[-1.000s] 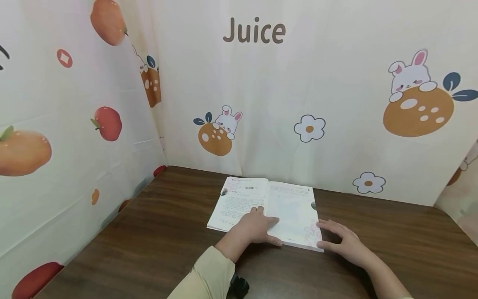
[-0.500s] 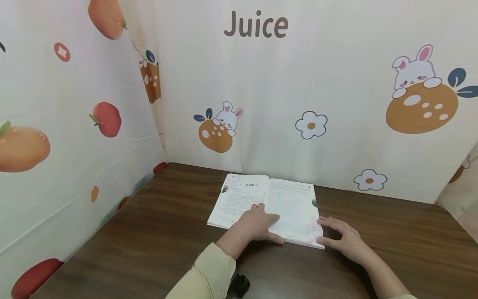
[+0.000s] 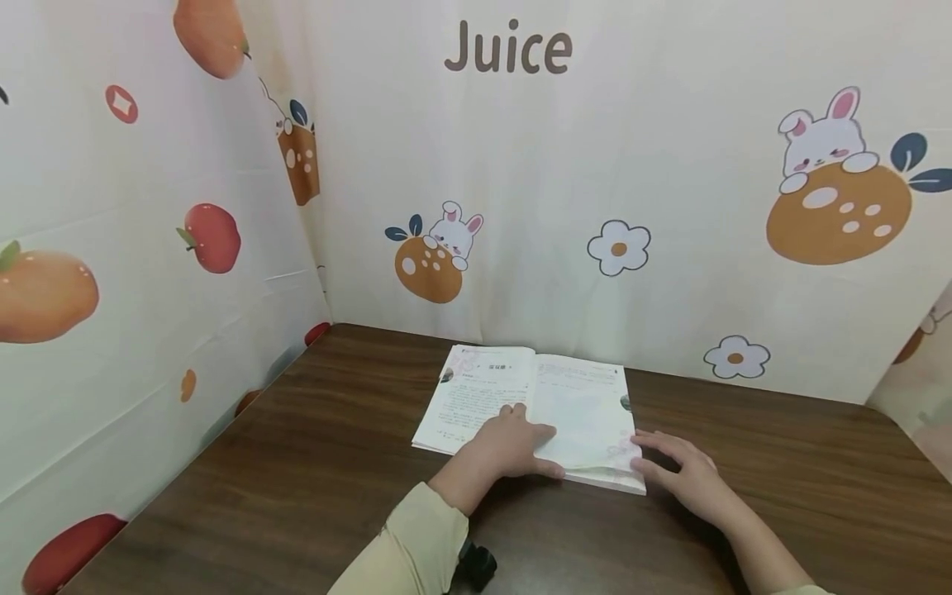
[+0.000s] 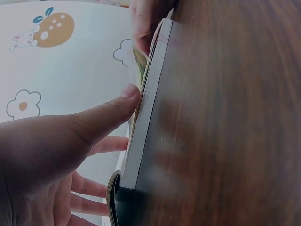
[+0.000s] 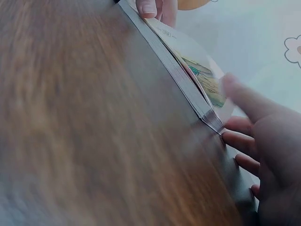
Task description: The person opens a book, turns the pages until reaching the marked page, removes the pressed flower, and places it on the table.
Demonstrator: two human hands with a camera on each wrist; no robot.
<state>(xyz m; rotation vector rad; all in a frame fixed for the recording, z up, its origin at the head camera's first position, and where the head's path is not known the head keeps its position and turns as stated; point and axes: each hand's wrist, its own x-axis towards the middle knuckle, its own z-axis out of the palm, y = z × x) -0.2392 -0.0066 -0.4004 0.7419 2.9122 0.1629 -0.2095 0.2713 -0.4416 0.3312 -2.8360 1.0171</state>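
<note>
On table [image 3: 297,479], spread book [image 3: 580,413]: left fingers [image 3: 545,432] apart, right fingers [image 5: 242,142] at lifted page [image 5: 188,47] (pinch unclear).

The left forearm [image 3: 394,549], in a pale sleeve [image 3: 431,512] that ends short of the wrist [image 3: 463,486], reaches forward and slants to the person's right. The left hand [image 3: 509,445] lies back upward, its fingers [image 4: 89,187] spread and its left thumb [image 4: 106,117] stretched toward the right hand [image 3: 687,478]. The right forearm [image 3: 766,541] (bare for most of its visible length) slants to the left, the right thumb [image 5: 251,100] standing apart from gently bent fingers, its tip blurred in the right wrist view.
</note>
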